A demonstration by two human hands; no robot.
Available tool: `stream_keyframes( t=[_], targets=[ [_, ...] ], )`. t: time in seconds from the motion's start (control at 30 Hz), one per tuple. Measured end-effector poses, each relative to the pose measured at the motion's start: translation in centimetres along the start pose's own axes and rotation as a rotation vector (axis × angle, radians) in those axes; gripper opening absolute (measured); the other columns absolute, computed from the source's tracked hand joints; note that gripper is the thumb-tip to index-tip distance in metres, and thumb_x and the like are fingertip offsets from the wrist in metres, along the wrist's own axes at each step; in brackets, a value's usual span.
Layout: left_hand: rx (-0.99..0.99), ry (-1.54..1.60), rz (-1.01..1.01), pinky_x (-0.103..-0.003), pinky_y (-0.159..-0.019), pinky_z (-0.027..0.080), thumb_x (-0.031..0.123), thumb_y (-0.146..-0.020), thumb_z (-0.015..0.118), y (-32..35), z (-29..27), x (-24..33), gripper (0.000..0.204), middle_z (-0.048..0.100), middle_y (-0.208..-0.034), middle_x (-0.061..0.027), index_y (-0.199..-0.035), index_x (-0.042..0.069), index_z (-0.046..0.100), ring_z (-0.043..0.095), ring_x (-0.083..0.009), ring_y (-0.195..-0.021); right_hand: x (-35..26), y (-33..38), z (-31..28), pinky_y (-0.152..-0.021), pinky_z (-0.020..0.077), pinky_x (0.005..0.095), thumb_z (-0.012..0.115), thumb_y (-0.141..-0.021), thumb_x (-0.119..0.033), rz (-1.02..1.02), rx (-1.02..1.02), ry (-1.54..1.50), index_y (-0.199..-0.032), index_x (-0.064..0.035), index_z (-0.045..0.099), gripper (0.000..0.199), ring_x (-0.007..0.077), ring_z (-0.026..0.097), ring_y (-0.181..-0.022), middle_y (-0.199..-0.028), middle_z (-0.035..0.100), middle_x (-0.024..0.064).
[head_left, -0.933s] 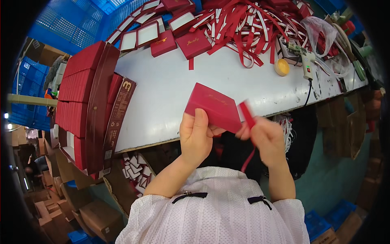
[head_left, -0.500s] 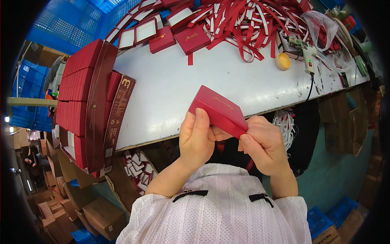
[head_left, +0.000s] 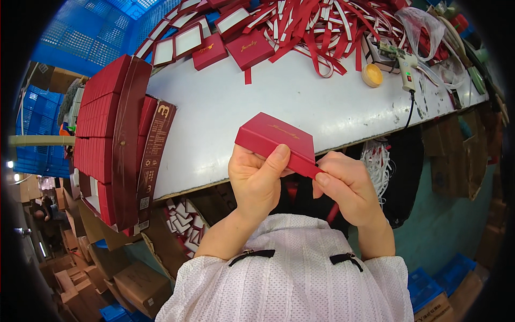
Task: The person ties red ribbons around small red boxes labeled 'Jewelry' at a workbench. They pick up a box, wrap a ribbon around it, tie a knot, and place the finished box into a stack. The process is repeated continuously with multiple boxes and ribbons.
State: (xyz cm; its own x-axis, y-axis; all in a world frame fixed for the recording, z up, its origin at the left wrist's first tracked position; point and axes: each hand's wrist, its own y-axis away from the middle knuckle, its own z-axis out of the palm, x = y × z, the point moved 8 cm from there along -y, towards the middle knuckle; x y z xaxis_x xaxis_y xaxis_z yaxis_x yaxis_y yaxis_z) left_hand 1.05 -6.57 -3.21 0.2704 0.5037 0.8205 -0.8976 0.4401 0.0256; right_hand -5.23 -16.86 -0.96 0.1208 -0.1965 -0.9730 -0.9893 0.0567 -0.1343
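In front of my body, above the table's near edge, a flat red box (head_left: 274, 133) with gold lettering on its lid is held tilted. My left hand (head_left: 258, 177) is closed round its near side, thumb pressed on the side face and fingers underneath. From the box's right near corner sticks out a short red ribbon strip (head_left: 308, 169). The fingertips of my right hand (head_left: 346, 185) pinch the end of that strip, just beside the box. The box's underside is hidden.
A carton (head_left: 124, 145) packed with red boxes stands at the left. Along the back lie white-lined box parts (head_left: 189, 41) and a heap of red ribbons (head_left: 322, 32). Farther right are a yellow round tin (head_left: 372, 75) and a corded glue gun (head_left: 407, 72).
My left hand has shifted slightly left with the box, its thumb now lower along the side. More of the ribbon strip shows between the box and my right hand.
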Motion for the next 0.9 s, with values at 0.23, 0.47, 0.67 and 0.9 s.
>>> stream_keyframes(
  t=[0.23, 0.47, 0.67, 0.9],
  targets=[
    [0.079, 0.093, 0.097, -0.029, -0.069, 0.049, 0.010, -0.083, 0.046, 0.0, -1.0, 0.3, 0.020, 0.053, -0.093, -0.0121, -0.100, 0.000, 0.041, 0.056, -0.0200, -0.081, 0.9, 0.0, -1.7, -0.049, 0.0374, 0.0230, 0.054, -0.072, -0.004, 0.072, 0.144, 0.108, -0.079, -0.0001, 0.058, 0.009, 0.0111, 0.048, -0.049, -0.058, 0.054, 0.0054],
    [0.124, 0.845, -0.260, -0.034, -0.072, 0.051, 0.019, -0.085, 0.041, -0.4, -2.9, -1.5, 0.024, 0.055, -0.091, -0.0150, -0.092, -0.003, 0.048, 0.056, -0.0243, -0.086, 2.2, -0.3, -3.9, -0.048, 0.0385, 0.0172, 0.053, -0.074, 0.000, 0.045, 0.212, -0.100, -0.094, -0.0003, 0.058, 0.020, 0.0046, 0.048, -0.052, -0.065, 0.055, 0.0028],
    [0.146, 0.980, -0.322, -0.037, -0.067, 0.052, 0.020, -0.086, 0.039, 0.1, -2.2, -1.7, 0.026, 0.054, -0.094, -0.0178, -0.093, -0.004, 0.047, 0.056, -0.0271, -0.086, 1.8, -0.8, -3.4, -0.049, 0.0395, 0.0179, 0.052, -0.074, 0.000, 0.067, 0.212, -0.096, -0.092, 0.0008, 0.057, 0.019, 0.0053, 0.049, -0.054, -0.064, 0.056, 0.0031],
    [-0.038, 0.199, 0.014, -0.036, -0.079, 0.044, 0.035, -0.080, 0.046, -0.2, -1.3, -1.2, 0.041, 0.051, -0.102, -0.0091, -0.105, 0.003, 0.044, 0.051, -0.0206, -0.092, 0.2, -0.6, -2.1, -0.048, 0.0399, 0.0208, 0.056, -0.072, -0.001, -0.087, 0.232, 0.136, -0.092, -0.0015, 0.058, 0.020, 0.0099, 0.052, -0.052, -0.064, 0.057, 0.0068]
  ],
)
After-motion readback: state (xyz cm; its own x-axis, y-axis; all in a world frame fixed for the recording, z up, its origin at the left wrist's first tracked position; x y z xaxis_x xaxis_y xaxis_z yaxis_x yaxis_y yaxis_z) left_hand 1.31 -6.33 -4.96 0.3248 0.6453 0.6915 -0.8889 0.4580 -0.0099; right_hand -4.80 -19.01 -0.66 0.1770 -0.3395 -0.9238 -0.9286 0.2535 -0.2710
